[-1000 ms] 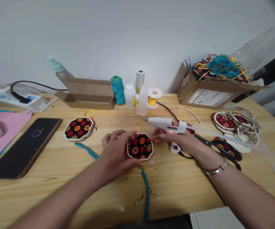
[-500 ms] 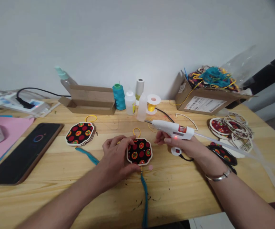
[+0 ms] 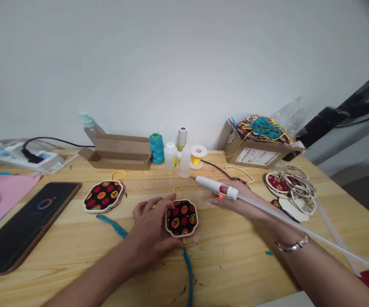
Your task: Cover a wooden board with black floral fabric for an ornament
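My left hand [image 3: 150, 226] rests on the table with its fingers and thumb closed on the left edge of a scalloped pendant [image 3: 181, 218]. The pendant has black floral fabric in a pale rim. A yellow cord loop [image 3: 178, 192] rises from its top, and a teal tassel [image 3: 188, 273] hangs toward me. My right hand [image 3: 238, 202] is closed around a white hot glue gun [image 3: 214, 186], whose handle is hidden. Its nozzle points left, above and apart from the pendant. A patterned piece [image 3: 240, 181] shows just behind the right hand; whether the fingers touch it I cannot tell.
Left are stacked pendants [image 3: 103, 196], a phone [image 3: 30, 226] and a power strip [image 3: 40, 161]. Behind stand an open carton [image 3: 120, 160], teal thread [image 3: 156, 148], bottles [image 3: 170, 155] and a yellow spool [image 3: 197, 157]. Right are a full box [image 3: 257, 154] and wooden frames [image 3: 299, 187].
The view has tilted up. My right hand has turned, carrying the glue gun so that its switch and handle no longer show. The left hand keeps its hold on the pendant.
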### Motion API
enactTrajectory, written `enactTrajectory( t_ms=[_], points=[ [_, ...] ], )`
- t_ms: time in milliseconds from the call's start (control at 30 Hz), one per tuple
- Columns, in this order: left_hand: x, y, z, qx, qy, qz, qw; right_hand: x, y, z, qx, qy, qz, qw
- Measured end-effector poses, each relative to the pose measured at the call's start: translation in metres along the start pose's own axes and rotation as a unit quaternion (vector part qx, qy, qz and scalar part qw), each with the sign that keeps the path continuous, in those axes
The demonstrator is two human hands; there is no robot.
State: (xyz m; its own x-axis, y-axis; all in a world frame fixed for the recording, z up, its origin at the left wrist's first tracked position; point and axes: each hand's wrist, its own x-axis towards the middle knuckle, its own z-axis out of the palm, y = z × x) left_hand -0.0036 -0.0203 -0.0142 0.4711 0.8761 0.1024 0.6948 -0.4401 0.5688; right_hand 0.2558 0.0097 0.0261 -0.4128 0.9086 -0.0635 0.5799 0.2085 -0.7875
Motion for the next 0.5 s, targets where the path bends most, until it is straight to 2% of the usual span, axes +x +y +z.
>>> enactTrajectory(
  t_ms=[200, 500],
  points=[
    [-0.001, 0.001, -0.002, 0.001, -0.005, 0.000, 1.000, 0.003, 0.016, -0.025, -0.196, -0.002, -0.037, 0.980],
    [0.000, -0.001, 0.002, -0.002, 0.003, -0.001, 1.000, 0.011, 0.030, -0.042, -0.280, 0.012, 0.008, 0.960]
  ],
)
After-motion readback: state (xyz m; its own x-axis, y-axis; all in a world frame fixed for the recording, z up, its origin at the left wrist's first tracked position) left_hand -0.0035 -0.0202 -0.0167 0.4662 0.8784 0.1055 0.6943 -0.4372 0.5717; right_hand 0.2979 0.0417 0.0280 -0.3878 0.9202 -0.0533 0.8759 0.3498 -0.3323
